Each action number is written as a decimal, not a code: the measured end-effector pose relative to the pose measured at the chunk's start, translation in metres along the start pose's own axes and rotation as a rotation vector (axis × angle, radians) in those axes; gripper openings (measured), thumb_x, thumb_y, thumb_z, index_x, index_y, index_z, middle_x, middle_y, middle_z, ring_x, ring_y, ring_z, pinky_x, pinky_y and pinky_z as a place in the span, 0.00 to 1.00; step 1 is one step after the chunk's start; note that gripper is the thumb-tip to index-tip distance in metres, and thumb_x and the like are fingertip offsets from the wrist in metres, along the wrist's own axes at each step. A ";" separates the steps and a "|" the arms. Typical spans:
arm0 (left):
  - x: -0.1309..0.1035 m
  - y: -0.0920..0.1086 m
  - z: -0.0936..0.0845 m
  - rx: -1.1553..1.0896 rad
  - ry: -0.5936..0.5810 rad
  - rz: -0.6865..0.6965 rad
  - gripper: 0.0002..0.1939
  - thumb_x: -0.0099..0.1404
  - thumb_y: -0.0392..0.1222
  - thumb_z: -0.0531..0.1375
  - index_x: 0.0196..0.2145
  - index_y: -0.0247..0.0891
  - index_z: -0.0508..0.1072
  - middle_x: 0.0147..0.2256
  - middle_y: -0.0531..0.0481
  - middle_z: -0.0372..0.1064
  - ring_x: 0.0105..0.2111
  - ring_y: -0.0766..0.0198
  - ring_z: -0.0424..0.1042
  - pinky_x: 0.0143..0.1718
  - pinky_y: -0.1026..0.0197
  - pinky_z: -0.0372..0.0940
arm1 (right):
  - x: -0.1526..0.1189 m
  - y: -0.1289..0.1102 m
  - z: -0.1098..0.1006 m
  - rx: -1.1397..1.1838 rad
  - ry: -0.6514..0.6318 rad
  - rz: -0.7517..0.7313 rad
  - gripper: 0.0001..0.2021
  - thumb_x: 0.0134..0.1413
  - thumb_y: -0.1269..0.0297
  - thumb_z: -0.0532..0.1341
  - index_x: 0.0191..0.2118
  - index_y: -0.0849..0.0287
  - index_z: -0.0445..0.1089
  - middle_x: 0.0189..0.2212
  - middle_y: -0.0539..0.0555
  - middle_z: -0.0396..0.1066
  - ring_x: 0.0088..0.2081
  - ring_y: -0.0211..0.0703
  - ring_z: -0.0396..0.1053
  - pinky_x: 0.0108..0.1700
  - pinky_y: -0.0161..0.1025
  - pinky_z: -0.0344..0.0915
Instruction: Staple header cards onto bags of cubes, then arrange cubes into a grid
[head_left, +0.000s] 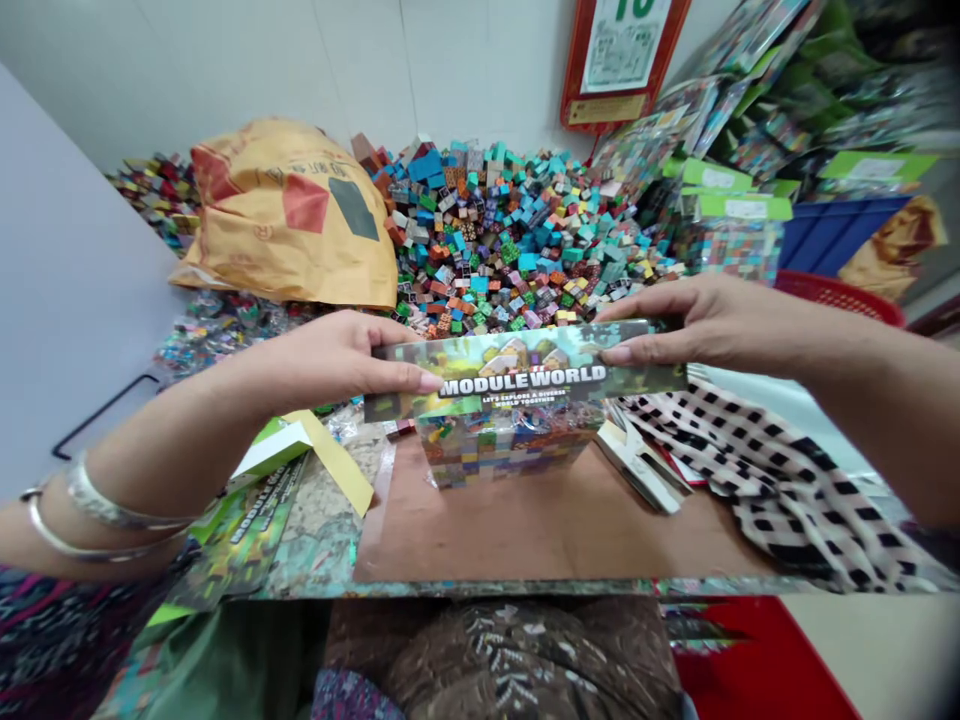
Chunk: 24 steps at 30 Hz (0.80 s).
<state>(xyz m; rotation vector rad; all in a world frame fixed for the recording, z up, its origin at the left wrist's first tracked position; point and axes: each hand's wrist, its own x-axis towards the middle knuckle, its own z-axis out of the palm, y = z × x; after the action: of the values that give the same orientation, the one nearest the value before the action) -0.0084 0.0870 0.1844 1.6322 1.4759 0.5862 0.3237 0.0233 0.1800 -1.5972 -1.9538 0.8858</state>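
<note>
Both hands grip a printed header card [525, 375] lettered "MODULE WORLD", one at each end. My left hand [360, 360] closes on its left end, thumb in front and fingers behind. At the right end my right hand [675, 320] pinches the card between thumb and fingers. Below the card hangs a clear bag of coloured building blocks [510, 445], just over the brown board [465, 540]. Whether the bag's bottom touches the board I cannot tell. A stapler [641, 465] lies on the board to the right of the bag.
Loose blocks [517, 240] are heaped at the back, beside a yellow sack [300, 220]. More header cards [262, 510] lie at left. A checkered cloth [780, 480] spreads at right. Finished-looking block bags [731, 230] stand near a blue bin [847, 230] and red basket [840, 290].
</note>
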 end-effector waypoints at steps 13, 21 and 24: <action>-0.020 -0.004 0.012 0.241 -0.099 0.184 0.27 0.45 0.46 0.72 0.45 0.43 0.79 0.19 0.58 0.67 0.21 0.66 0.66 0.22 0.66 0.59 | -0.008 0.009 0.014 0.001 0.079 -0.194 0.23 0.47 0.46 0.68 0.44 0.57 0.77 0.38 0.52 0.76 0.38 0.42 0.72 0.40 0.38 0.68; -0.017 -0.013 0.014 0.572 -0.061 0.399 0.28 0.53 0.58 0.65 0.50 0.44 0.77 0.26 0.56 0.73 0.26 0.66 0.69 0.28 0.66 0.59 | 0.000 0.022 0.017 -0.096 0.071 -0.183 0.27 0.48 0.40 0.66 0.48 0.53 0.77 0.44 0.53 0.77 0.44 0.48 0.72 0.46 0.43 0.67; -0.008 -0.011 0.011 0.682 -0.084 0.469 0.25 0.55 0.59 0.63 0.48 0.46 0.78 0.29 0.54 0.76 0.28 0.64 0.70 0.29 0.64 0.58 | 0.001 0.024 0.016 -0.085 0.049 -0.165 0.27 0.48 0.39 0.65 0.49 0.52 0.76 0.43 0.52 0.77 0.43 0.47 0.73 0.46 0.43 0.66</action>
<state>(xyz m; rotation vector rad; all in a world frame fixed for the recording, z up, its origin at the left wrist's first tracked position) -0.0077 0.0754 0.1707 2.5379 1.3030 0.2542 0.3280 0.0239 0.1514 -1.4633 -2.0789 0.6999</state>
